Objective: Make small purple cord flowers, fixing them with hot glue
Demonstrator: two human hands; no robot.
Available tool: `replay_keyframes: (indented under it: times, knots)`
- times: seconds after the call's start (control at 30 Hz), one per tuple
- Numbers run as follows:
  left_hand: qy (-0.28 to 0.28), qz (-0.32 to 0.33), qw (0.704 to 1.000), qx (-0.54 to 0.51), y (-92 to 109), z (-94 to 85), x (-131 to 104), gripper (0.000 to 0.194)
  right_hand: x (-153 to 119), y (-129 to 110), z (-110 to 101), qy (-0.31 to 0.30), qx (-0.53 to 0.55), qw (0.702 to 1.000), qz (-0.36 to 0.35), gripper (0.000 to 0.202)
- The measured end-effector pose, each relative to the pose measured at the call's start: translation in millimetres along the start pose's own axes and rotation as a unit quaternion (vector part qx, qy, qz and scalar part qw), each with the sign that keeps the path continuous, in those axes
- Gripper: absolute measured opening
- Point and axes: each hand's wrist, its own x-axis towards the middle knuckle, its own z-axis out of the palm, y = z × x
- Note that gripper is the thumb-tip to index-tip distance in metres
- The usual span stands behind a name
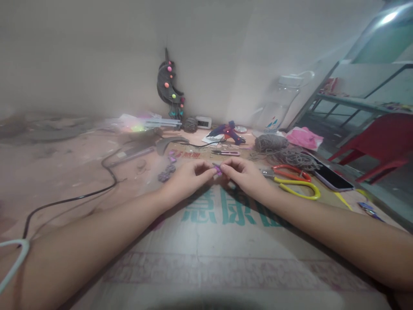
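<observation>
Between the fingertips of both hands is a small purple-and-grey piece [218, 169], too small to make out exactly. My left hand [193, 174] pinches it from the left, thumb and forefinger pressed together. From the other side, my right hand [240, 172] grips it the same way. Several purple and grey bits [167, 173] lie on the board just left of my left hand. Beyond my fingers rests a pair of small thread snips [226, 153]. Scissors [297, 188] with a yellow and an orange-red handle lie beside my right wrist.
A purple glue gun [226, 131], grey yarn [271, 143], a pink cloth [304, 137] and a clear bottle [280, 105] stand or lie at the back. A phone [332, 174] lies right. A black cable [80, 198] crosses left. A dark moon-shaped ornament [165, 84] leans on the wall.
</observation>
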Motion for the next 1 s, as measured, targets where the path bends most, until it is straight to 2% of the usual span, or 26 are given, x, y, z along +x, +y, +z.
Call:
replay_keyframes:
  times: [0.13,0.27,0.4,0.5,0.57,0.63,0.8,1.0]
  knots:
    - [-0.009,0.000,0.999,-0.037,-3.9,0.3,0.3,0.030,2.1,2.1,-1.4,0.022,0.040,0.999,0.010,0.027]
    - [0.029,0.014,0.999,0.001,-6.2,0.4,-0.6,0.035,1.9,2.4,-1.3,0.015,0.044,0.999,0.002,0.027]
    - [0.043,0.003,0.999,-0.014,-7.0,0.8,-0.3,0.035,0.4,1.1,-0.7,0.004,0.039,0.999,-0.001,0.027]
    - [0.042,-0.014,0.996,-0.084,-8.1,1.8,2.2,0.027,-0.4,-0.8,-0.8,0.000,0.047,0.999,-0.006,0.028]
    - [0.056,-0.032,0.987,-0.144,-8.2,2.5,4.3,0.015,-0.7,-2.1,-0.9,0.003,0.054,0.998,-0.015,0.029]
    - [0.071,-0.047,0.981,-0.175,-7.1,2.6,5.3,0.011,-0.8,-2.9,-0.8,0.012,0.051,0.998,-0.021,0.029]
    - [0.016,-0.018,0.998,-0.064,0.4,1.0,1.0,0.021,-1.5,-2.8,0.9,0.018,0.007,1.000,-0.010,0.028]
    - [0.026,-0.009,1.000,0.005,5.1,1.1,-2.2,0.019,-1.9,-2.6,1.0,-0.001,-0.012,1.000,-0.026,0.027]
